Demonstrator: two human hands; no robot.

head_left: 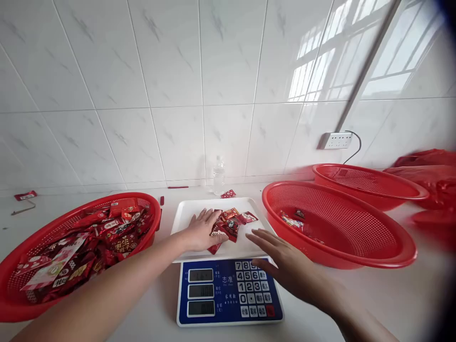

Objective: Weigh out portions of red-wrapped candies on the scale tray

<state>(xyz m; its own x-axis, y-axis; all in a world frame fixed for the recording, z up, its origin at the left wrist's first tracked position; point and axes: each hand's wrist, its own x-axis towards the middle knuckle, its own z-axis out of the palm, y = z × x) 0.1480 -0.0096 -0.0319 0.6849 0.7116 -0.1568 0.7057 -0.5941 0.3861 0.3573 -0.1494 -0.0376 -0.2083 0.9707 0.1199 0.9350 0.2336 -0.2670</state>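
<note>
Grip of the left hand [204, 232]: palm down, fingers spread over red packets [233, 225] on the white pan [187, 207]; can't tell if any packet is pinched. Right hand [276, 251]: fingers extended and apart, holding nothing, over the pan's near right corner and the keypad [251, 287]. Packets lie loose mid-pan, partly under the left hand. Pan sits behind the blue scale panel [228, 311], likely so its load registers; panel faces the person, presumably for reading. Filled red basket [21, 311] left, sparser red basket [352, 230] right; raised rims probably contain the packets. Clear bottle [218, 176] behind the pan, on the worktop [377, 289]. Writing: 志准 on the panel; numerals on the keypad, 计数, 取样, 动态 along its bottom row. Lowest display [201, 308] seems 0.00; top one too faint. Other print mostly too small.
</note>
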